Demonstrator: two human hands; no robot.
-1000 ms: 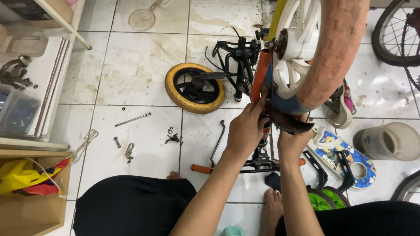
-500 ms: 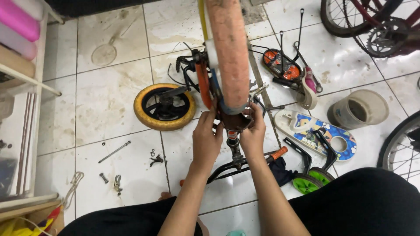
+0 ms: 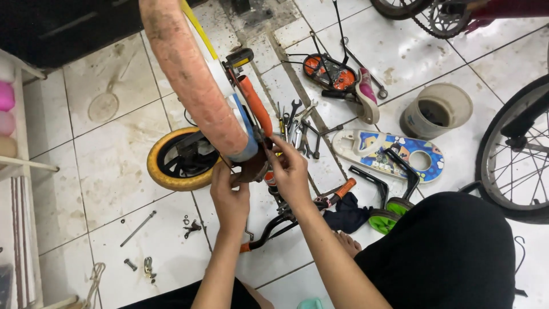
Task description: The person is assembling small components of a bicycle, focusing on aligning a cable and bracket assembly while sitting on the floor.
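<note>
No packages, signs or screens are showing here. The one printed thing is a chain guard (image 3: 389, 154), lying flat on the tiled floor (image 3: 114, 189) to the right of the hands. It is long and rounded, white, carrying a blue, yellow and orange cartoon sticker.

Orange tyre (image 3: 194, 80) cut off at top, hub hidden behind both hands
</note>
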